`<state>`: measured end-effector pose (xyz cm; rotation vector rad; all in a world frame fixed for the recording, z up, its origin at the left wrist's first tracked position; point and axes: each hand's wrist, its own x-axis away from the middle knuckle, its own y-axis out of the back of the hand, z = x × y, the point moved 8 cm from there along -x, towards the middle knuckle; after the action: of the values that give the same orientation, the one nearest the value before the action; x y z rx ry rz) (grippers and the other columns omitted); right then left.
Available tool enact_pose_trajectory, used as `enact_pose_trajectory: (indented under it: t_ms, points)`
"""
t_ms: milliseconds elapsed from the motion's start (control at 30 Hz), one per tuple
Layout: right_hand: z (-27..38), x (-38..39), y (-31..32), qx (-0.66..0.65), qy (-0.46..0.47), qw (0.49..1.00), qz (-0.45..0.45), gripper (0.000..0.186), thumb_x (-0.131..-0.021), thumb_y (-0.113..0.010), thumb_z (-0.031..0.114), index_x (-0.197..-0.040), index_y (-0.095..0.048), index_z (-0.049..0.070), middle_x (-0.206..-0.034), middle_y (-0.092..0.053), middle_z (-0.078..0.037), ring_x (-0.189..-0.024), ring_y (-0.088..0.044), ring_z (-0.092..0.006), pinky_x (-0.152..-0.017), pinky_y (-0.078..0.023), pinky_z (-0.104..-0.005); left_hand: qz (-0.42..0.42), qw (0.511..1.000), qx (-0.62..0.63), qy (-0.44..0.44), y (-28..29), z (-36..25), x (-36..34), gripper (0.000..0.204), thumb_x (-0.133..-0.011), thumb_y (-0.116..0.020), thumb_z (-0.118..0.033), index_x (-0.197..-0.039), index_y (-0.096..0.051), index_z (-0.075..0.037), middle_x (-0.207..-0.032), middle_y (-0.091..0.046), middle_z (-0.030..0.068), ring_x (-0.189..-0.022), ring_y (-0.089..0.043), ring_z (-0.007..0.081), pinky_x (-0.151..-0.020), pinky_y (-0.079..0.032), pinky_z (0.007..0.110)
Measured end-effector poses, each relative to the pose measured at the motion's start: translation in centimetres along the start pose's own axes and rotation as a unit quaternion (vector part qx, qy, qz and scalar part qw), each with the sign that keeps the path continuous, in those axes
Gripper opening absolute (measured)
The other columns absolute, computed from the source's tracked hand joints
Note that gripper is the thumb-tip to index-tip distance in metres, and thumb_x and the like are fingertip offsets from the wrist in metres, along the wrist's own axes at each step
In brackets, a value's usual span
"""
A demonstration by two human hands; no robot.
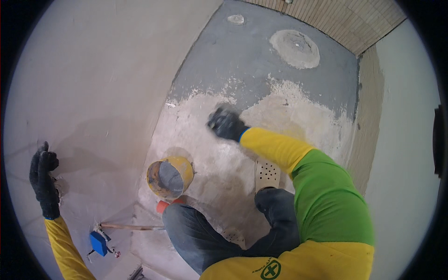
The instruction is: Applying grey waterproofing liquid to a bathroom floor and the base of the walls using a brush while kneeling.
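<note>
My right hand (227, 123), in a dark glove, is over the patchy white and grey floor (210, 130) ahead of my knees. It is blurred by motion. Its fingers look curled, and whatever they may hold is hidden. Far to the left, my left hand (44, 179) wears the same kind of glove. Its fingers point up along the pale wall (88, 79) and hold nothing I can see. Between the two, nearer my knees, stands a yellow bucket (186, 170) with grey material inside, apart from both hands.
By my left knee lies an orange-red object (162, 206). A wooden handle (135, 227) runs from there to the wall, near a blue box (98, 243) with wires. Ahead, a round pale patch (296, 49) marks the grey floor below strip tiles (336, 23). My perforated shoe (267, 175) is at centre.
</note>
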<state>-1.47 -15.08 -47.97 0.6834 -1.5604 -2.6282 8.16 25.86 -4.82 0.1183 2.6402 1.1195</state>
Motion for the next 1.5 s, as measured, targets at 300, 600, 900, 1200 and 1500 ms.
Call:
enact_pose_trajectory:
  t_ms: [300,600,900,1200,1500]
  points:
    - [-9.1,-3.8,6.1,0.309,0.090,0.947,-0.010,0.017,-0.087,-0.054,0.024,-0.086,-0.063,0.009,-0.079,-0.063,-0.009,-0.070,-0.063,-0.0245,-0.059,-0.052,-0.0338,0.016,0.999,-0.044,0.015,2.7,0.9,1.3,0.035,-0.095,-0.052,-0.019,-0.122,-0.057,0.001,-0.091,-0.062,0.0059,-0.085,-0.060,0.0148,-0.079,-0.048,0.027]
    - [-27.2,7.5,20.3,0.106,-0.402,0.889,-0.192,0.020,-0.078,-0.060,0.026,-0.088,-0.065,0.009,-0.090,-0.065,-0.017,-0.089,-0.063,-0.0341,-0.082,-0.048,-0.0434,0.009,0.999,-0.030,-0.020,0.7,-0.3,0.8,0.036,-0.095,-0.052,-0.020,-0.123,-0.057,0.001,-0.099,-0.063,0.0083,-0.089,-0.061,0.0160,-0.081,-0.049,0.028]
    - [-9.9,-4.3,6.2,-0.008,-0.120,0.990,-0.079,0.014,-0.078,-0.055,0.021,-0.083,-0.063,0.011,-0.087,-0.064,-0.014,-0.083,-0.061,-0.0326,-0.073,-0.050,-0.0427,-0.005,0.999,-0.026,-0.022,1.2,-0.9,1.7,0.037,-0.097,-0.049,-0.023,-0.125,-0.056,-0.001,-0.102,-0.065,0.0082,-0.092,-0.061,0.0151,-0.081,-0.049,0.028]
    - [13.5,-12.9,10.6,-0.569,-0.136,0.788,0.192,0.013,-0.080,-0.072,0.016,-0.087,-0.066,0.007,-0.075,-0.062,0.000,-0.063,-0.056,-0.0084,-0.055,-0.050,-0.0241,0.018,0.997,0.074,0.007,-0.7,-1.7,1.0,0.034,-0.091,-0.060,-0.022,-0.117,-0.060,0.001,-0.108,-0.065,0.0100,-0.093,-0.063,0.0190,-0.082,-0.052,0.032]
    - [30.5,-6.7,1.1,-0.247,0.276,0.849,0.377,0.025,-0.077,-0.061,0.031,-0.085,-0.068,0.008,-0.087,-0.067,-0.015,-0.084,-0.064,-0.0323,-0.075,-0.050,-0.0382,0.014,0.997,0.072,0.004,-1.0,-1.3,0.8,0.036,-0.092,-0.058,-0.022,-0.118,-0.060,0.002,-0.106,-0.065,0.0100,-0.094,-0.064,0.0196,-0.084,-0.052,0.032]
